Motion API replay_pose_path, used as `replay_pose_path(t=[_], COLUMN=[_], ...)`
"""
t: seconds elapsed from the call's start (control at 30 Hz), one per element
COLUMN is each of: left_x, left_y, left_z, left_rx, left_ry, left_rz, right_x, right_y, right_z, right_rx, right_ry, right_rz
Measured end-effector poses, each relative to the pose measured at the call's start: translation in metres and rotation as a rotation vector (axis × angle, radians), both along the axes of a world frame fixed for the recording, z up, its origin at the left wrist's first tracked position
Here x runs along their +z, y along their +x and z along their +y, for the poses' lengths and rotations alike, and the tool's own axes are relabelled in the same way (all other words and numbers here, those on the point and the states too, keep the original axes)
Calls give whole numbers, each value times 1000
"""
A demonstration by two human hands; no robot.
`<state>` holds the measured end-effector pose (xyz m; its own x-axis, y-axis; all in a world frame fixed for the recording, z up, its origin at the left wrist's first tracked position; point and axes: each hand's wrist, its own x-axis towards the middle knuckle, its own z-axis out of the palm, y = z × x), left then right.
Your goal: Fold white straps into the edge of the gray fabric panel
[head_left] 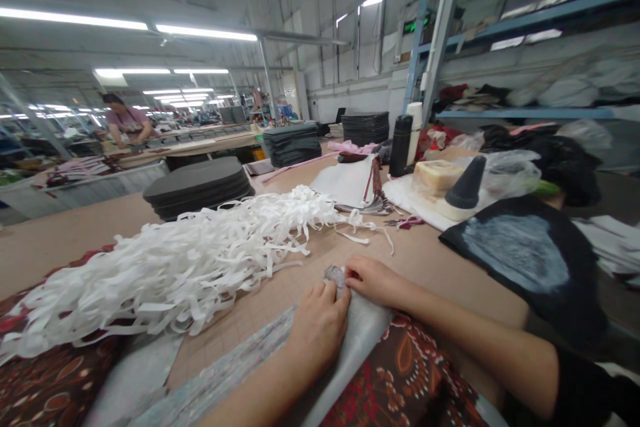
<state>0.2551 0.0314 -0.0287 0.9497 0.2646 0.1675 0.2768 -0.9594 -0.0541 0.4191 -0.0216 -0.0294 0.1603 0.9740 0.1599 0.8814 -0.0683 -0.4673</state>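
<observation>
Left hand: the left hand [320, 327] is lying palm down on the grey fabric strip [363, 337], low and centre in the frame. Its fingertips are bending against the strip's crumpled end, and whether it is gripping cannot be told.
Right hand: the right hand [373, 280] is coming in from the lower right, and its fingertips are pinching that same crumpled end.
Strip: it is running from the lower left up to the hands, lying partly over a red-brown patterned cloth [405, 380].
Progress: by the look of it, only the strip's end is being worked. The rest of its length is lying flat and unhandled.
Beside the hands: a big heap of white strips [190, 260] is sprawling loose across the left half of the table [65, 233], apart from both hands.
Right of the frame: a black cloth with a grey patch [525, 260] is lying on the table edge, with a black cone [466, 183] and a black bottle [401, 145] standing beyond it.
Middle distance: a stack of dark pads [200, 187] is sitting behind the heap.
Upper left: another person [125, 121] is bending over a far table.
</observation>
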Motion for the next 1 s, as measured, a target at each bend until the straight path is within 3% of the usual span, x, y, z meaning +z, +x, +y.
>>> replay_pose_path(t=[0.2,0.33,0.53,0.73,0.87,1.0], left_x=[0,7,14,7,6,25], left_y=[-7,-27,-94,-157,-164,-164], left_z=[-4,-5,7,25,24,3], left_rx=[21,72,252,417,484,437], left_ry=[-19,-135,-385,-524,-562,-502], left_rz=[28,95,118,153,115,63], right_x=[5,5,5,6,7,27], right_y=[9,10,6,8,5,-4], right_z=[16,21,15,8,12,8], right_rx=[46,6,-20,-4,-1,9], right_ry=[-153,-180,-147,-169,-149,-43], right_rz=[21,43,89,129,99,52])
